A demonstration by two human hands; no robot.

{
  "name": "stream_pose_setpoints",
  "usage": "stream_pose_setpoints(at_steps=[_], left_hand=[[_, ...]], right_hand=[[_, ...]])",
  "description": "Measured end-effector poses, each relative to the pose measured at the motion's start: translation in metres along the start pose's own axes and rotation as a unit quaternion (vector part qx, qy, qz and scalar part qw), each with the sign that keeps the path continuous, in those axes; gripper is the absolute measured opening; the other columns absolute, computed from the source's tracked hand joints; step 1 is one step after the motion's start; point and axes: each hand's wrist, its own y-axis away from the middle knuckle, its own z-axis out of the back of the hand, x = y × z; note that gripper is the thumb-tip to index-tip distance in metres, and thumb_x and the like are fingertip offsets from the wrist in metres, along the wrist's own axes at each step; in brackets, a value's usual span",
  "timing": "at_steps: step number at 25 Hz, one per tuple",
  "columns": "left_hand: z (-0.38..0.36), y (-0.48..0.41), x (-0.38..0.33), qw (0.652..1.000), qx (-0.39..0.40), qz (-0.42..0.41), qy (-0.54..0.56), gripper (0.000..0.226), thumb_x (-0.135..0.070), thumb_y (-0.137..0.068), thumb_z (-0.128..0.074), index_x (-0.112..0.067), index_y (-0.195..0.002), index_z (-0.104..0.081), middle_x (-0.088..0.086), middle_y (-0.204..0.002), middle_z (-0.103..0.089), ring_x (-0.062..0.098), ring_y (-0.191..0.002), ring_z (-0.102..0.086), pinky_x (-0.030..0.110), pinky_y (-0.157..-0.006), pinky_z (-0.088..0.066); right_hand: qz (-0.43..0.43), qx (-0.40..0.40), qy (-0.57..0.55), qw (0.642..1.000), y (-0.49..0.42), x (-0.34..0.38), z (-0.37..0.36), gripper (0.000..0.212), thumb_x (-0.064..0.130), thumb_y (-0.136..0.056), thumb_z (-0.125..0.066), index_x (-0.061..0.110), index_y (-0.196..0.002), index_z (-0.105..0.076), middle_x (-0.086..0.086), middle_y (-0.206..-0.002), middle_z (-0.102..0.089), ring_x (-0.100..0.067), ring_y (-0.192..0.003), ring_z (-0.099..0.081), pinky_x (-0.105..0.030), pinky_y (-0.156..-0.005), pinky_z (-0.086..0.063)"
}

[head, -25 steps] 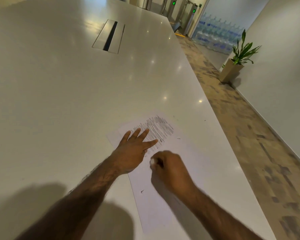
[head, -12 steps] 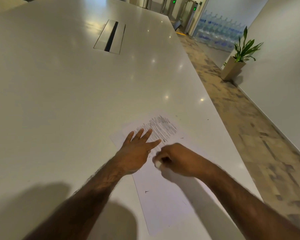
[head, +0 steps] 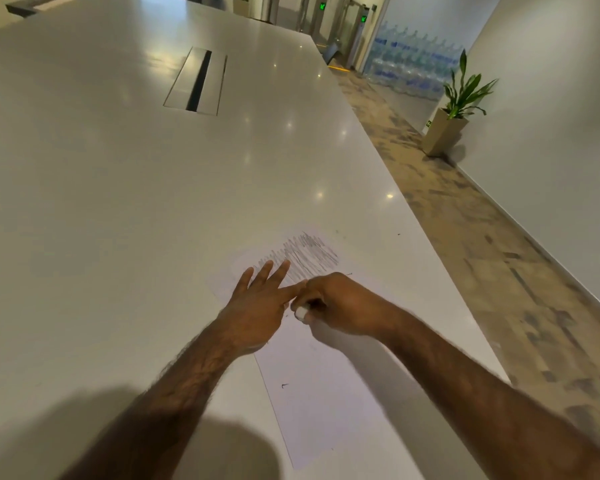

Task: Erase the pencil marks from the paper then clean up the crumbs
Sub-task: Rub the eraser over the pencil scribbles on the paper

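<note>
Then, left hand [head: 257, 311]: fingers straight, slightly spread, pressed flat on the paper [head: 326, 396].
Right hand [head: 342, 304]: fingers curled tight round a small white eraser [head: 301, 312], which met the sheet.
Paper: thin, white, rectangular; grey pencil marks [head: 309, 256] lay at its far end.
Table [head: 118, 202]: glossy, pale.

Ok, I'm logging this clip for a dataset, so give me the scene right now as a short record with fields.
left hand: flat on the paper, fingers spread
right hand: grips a white eraser, beside the left hand
pencil marks: grey scribble patch at the sheet's far end, beyond both hands
crumbs: one dark speck on the sheet; too small to identify
table: white, glossy, with a cable hatch
background: potted plant by the wall
</note>
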Motion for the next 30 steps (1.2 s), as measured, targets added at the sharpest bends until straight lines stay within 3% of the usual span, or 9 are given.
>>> stream_pose_setpoints(at_steps=[2, 6, 10, 12, 17, 22, 26, 28, 30], left_hand=[[-0.001, -0.001, -0.001, 1.0, -0.004, 0.001, -0.003, 0.056, -0.023, -0.113, -0.027, -0.049, -0.16, -0.01, -0.007, -0.17, 0.013, 0.017, -0.157, 0.015, 0.039, -0.124, 0.012], [-0.003, -0.001, 0.001, 1.0, -0.016, 0.0, -0.004, 0.055, -0.026, -0.112, -0.028, -0.048, -0.16, -0.012, -0.007, -0.171, 0.012, 0.019, -0.157, 0.014, 0.038, -0.123, 0.012], [-0.003, 0.0, 0.001, 1.0, -0.011, -0.004, -0.015, 0.056, -0.025, -0.112, -0.028, -0.047, -0.161, -0.01, -0.006, -0.171, 0.012, 0.019, -0.157, 0.013, 0.039, -0.123, 0.012], [-0.002, 0.0, -0.001, 1.0, -0.012, -0.003, -0.017, 0.056, -0.025, -0.112, -0.027, -0.047, -0.16, -0.009, -0.006, -0.171, 0.012, 0.019, -0.157, 0.014, 0.04, -0.124, 0.011], [-0.005, 0.001, 0.0, 1.0, -0.02, -0.003, 0.002, 0.054, -0.027, -0.112, -0.027, -0.048, -0.16, -0.014, -0.007, -0.171, 0.01, 0.018, -0.157, 0.013, 0.04, -0.123, 0.012], [-0.009, 0.0, -0.002, 0.998, -0.052, -0.004, 0.016, 0.053, -0.027, -0.111, -0.031, -0.044, -0.16, -0.02, -0.009, -0.171, 0.001, 0.017, -0.158, 0.006, 0.037, -0.123, 0.011], [-0.005, 0.002, -0.003, 0.984, -0.075, 0.012, 0.164, 0.056, -0.022, -0.11, -0.039, -0.036, -0.161, -0.022, -0.009, -0.171, -0.009, 0.012, -0.157, 0.005, 0.03, -0.123, 0.009], [0.001, 0.006, -0.003, 0.979, -0.068, 0.023, 0.191, 0.057, -0.031, -0.109, -0.043, -0.038, -0.162, -0.02, -0.012, -0.171, -0.005, 0.009, -0.156, 0.009, 0.031, -0.124, 0.007], [0.006, 0.017, -0.004, 0.985, -0.058, 0.012, 0.165, 0.062, -0.047, -0.106, -0.046, -0.041, -0.161, -0.018, -0.014, -0.17, 0.002, 0.007, -0.155, 0.015, 0.038, -0.128, 0.006]], right_hand=[[-0.005, -0.005, 0.014, 1.0, 0.015, 0.004, -0.008, 0.013, 0.006, -0.089, -0.07, 0.014, -0.094, -0.078, 0.003, -0.094, -0.074, -0.004, -0.079, -0.062, -0.023, -0.079, -0.053], [-0.029, 0.117, 0.03, 0.992, 0.042, 0.005, -0.001, 0.022, 0.006, -0.087, -0.067, 0.017, -0.103, -0.077, 0.005, -0.105, -0.074, -0.008, -0.093, -0.066, -0.027, -0.088, -0.054], [-0.004, 0.02, 0.004, 1.0, 0.005, 0.002, 0.001, 0.018, 0.005, -0.088, -0.072, 0.011, -0.103, -0.079, 0.001, -0.105, -0.076, 0.0, -0.086, -0.062, -0.003, -0.079, -0.042], [-0.013, -0.001, 0.016, 1.0, 0.015, 0.004, -0.009, 0.015, 0.01, -0.091, -0.071, 0.011, -0.103, -0.078, 0.0, -0.101, -0.075, 0.001, -0.081, -0.058, -0.001, -0.073, -0.036], [-0.065, 0.132, 0.006, 0.989, 0.048, 0.003, 0.002, 0.02, 0.013, -0.087, -0.07, 0.02, -0.104, -0.078, 0.01, -0.105, -0.074, 0.002, -0.087, -0.061, -0.012, -0.082, -0.047], [-0.135, -0.129, -0.071, 0.98, 0.039, -0.011, -0.001, 0.021, 0.026, -0.1, -0.059, 0.02, -0.119, -0.066, 0.006, -0.114, -0.07, -0.01, -0.103, -0.064, -0.027, -0.088, -0.051], [-0.186, -0.08, -0.023, 0.979, 0.075, -0.002, -0.039, 0.046, 0.035, -0.106, -0.042, 0.022, -0.15, -0.042, 0.006, -0.151, -0.047, -0.012, -0.141, -0.041, -0.014, -0.11, -0.026], [-0.196, -0.086, -0.037, 0.976, 0.089, 0.009, -0.051, 0.053, 0.045, -0.106, -0.036, 0.029, -0.156, -0.031, 0.017, -0.158, -0.031, -0.002, -0.148, -0.024, -0.015, -0.117, -0.016], [-0.202, -0.089, -0.05, 0.974, 0.099, 0.02, -0.057, 0.057, 0.056, -0.102, -0.029, 0.034, -0.155, -0.031, 0.024, -0.156, -0.029, 0.003, -0.147, -0.023, -0.018, -0.12, -0.018]])
